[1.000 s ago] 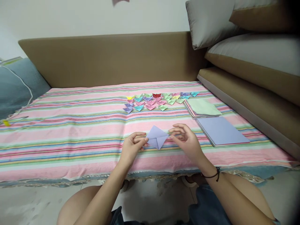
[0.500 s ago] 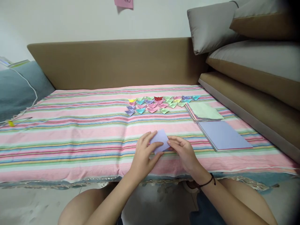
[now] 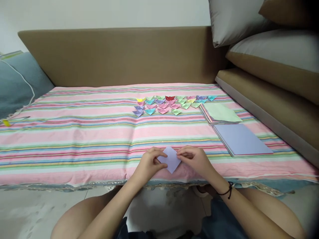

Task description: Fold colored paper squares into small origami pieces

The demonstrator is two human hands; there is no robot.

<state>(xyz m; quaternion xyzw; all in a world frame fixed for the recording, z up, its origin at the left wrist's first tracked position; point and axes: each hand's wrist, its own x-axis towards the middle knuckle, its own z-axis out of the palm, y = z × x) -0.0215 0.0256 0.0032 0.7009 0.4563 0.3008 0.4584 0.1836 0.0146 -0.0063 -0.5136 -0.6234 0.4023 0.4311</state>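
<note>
A small lavender square of origami paper (image 3: 171, 161) is held between my hands like a diamond, close above the striped cloth or touching it; I cannot tell which. My left hand (image 3: 151, 162) pinches its left corner between thumb and fingers. At the right corner, the thumb and fingertips of my right hand (image 3: 195, 161) close on the paper. Beyond my hands, several folded paper boats (image 3: 163, 110) in pink, green, blue, purple, yellow and red sit in rows.
To the right lie a stack of lavender paper (image 3: 243, 139) and a stack topped with pale green sheets (image 3: 221, 113). Grey and brown cushions (image 3: 274, 89) are piled beyond them. A brown backrest (image 3: 119, 56) runs along the rear of the striped cloth (image 3: 62, 136). A white cable (image 3: 25, 79) trails at left.
The lavender paper has turned into a symmetric diamond between my hands. My left fingers have drawn back from across it to its left corner. The camera view has tilted downward.
</note>
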